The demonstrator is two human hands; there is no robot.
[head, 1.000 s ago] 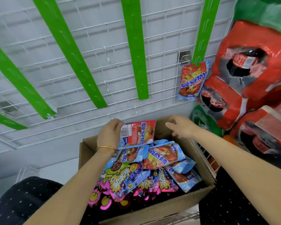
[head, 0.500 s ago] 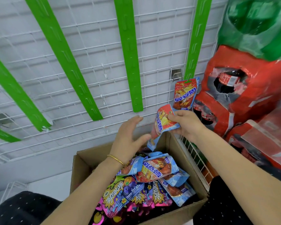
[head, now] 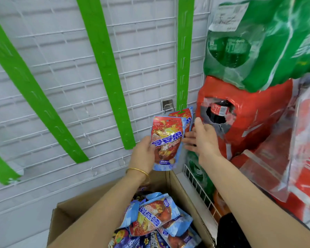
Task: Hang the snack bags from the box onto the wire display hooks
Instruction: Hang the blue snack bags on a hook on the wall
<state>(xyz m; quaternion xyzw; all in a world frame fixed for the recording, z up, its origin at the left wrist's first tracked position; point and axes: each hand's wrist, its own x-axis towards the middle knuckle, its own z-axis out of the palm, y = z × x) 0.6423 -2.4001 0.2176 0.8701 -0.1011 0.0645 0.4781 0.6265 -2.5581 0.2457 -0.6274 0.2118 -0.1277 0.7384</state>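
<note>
My left hand [head: 145,153] grips a red and blue snack bag [head: 166,142] by its left edge and holds it upright in front of the white wire grid [head: 61,83]. Behind it, another bag of the same kind [head: 187,116] hangs at the bottom of the right green strip [head: 183,56]. My right hand [head: 201,138] is beside the held bag, fingers spread and straight, near the hanging bag; whether it touches either is unclear. Below, the cardboard box [head: 179,187] holds several more snack bags [head: 154,217].
Shrink-wrapped packs of red cola bottles [head: 249,119] and green soda bottles [head: 258,42] are stacked at the right. Two more green strips [head: 104,68] hang slanted on the grid. A metal hook plate [head: 167,104] sits left of the right strip. A low wire rail [head: 199,185] borders the box.
The bag passed from my right hand to my left hand and rose in front of the hanging bag. My right hand let go and opened. The view moved closer and rightwards.
</note>
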